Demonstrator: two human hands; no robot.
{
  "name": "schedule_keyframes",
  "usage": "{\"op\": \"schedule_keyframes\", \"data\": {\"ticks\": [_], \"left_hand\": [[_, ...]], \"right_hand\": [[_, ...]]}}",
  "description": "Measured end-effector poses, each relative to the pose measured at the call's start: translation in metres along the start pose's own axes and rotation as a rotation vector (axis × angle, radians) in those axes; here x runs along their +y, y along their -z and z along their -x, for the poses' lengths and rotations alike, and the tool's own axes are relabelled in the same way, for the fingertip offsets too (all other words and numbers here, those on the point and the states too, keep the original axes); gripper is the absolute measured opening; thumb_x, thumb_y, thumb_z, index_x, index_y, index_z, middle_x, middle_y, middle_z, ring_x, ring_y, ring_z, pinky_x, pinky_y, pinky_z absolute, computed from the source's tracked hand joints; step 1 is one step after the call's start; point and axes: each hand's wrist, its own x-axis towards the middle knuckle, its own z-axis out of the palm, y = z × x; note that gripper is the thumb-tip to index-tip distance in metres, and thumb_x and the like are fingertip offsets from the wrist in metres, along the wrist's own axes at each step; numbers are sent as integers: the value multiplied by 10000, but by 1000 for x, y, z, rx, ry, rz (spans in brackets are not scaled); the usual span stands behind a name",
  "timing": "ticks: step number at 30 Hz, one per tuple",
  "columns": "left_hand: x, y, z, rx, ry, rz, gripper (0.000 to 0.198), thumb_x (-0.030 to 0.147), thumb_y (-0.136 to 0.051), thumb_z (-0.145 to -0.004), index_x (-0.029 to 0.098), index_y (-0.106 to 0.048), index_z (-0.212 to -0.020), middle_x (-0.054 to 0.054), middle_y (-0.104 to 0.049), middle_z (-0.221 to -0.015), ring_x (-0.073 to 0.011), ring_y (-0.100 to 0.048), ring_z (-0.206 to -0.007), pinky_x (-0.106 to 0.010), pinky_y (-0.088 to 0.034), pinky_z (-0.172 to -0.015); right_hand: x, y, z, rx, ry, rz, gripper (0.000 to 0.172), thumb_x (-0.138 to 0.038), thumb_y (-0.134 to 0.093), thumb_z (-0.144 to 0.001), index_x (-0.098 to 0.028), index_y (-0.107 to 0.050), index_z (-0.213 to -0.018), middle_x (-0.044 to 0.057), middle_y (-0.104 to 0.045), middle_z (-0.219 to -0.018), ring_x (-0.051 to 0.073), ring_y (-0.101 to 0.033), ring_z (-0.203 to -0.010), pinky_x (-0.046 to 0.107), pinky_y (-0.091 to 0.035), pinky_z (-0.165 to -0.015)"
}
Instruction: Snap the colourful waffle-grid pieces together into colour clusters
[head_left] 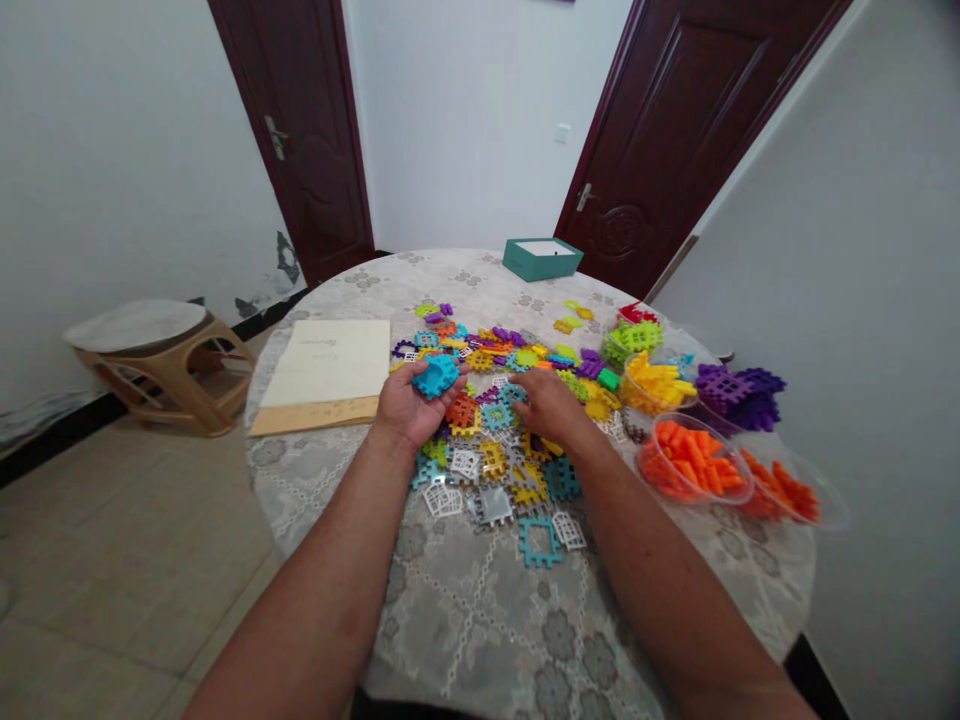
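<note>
While the left hand [405, 405] clasps bright blue notched plastic [436, 377], the right hand's [553, 405] grip is unclear.

I can read no text here. Faint marks [320, 343] on the pale sheet [341, 372], left of the left hand [409, 408], are illegible.

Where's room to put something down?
Bare tablecloth lies between the cream paper and green box, and between the forearms, this side of the blue frame. The middle is crowded with plastic pieces, the right side with tubs.
</note>
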Motion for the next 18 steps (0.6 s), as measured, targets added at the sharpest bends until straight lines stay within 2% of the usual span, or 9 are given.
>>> {"op": "schedule_keyframes", "data": {"ticks": [5, 9, 11, 14, 18], "left_hand": [[1, 0, 0, 17, -18, -5, 242, 118, -569, -799, 101, -672, -1016, -171, -768, -941, -324, -767, -1002, -376, -664, -745], [1, 0, 0, 14, -14, -6, 261, 124, -573, -802, 101, -675, -1041, -170, -772, -963, -326, -769, -1007, -381, -665, -755], [1, 0, 1, 12, -11, 0, 288, 125, -572, -804, 108, -678, -1072, -160, -775, -968, -325, -769, -1011, -391, -666, -760], [1, -2, 3, 16, -4, 4, 311, 125, -573, -804, 113, -678, -1097, -153, -775, -959, -325, -769, -1012, -387, -664, -752], [0, -4, 3, 25, -5, -4, 311, 127, -573, -799, 120, -675, -1093, -139, -771, -925, -319, -772, -1001, -381, -663, -749]], "right_hand": [[-3, -8, -1, -39, -11, 71, 374, -166, -628, -897, -171, -726, -1258, 156, -721, -1297, 289, -624, -1246, 403, -415, -1115], [2, -1, -4, 1, -153, 76, 289, -198, -559, -952, -171, -744, -1174, 158, -762, -1183, 276, -691, -1104, 348, -481, -981], [7, 3, -4, 47, -248, 50, 317, -223, -525, -985, -170, -723, -1227, 151, -773, -1157, 268, -710, -1055, 333, -491, -935], [17, 8, -3, 121, -335, -10, 384, -244, -508, -999, -166, -678, -1334, 137, -776, -1187, 263, -719, -1052, 324, -495, -917], [32, 13, 1, 102, -399, -30, 361, -251, -516, -984, -185, -728, -1269, 119, -787, -1154, 270, -725, -1029, 326, -502, -895]]}}
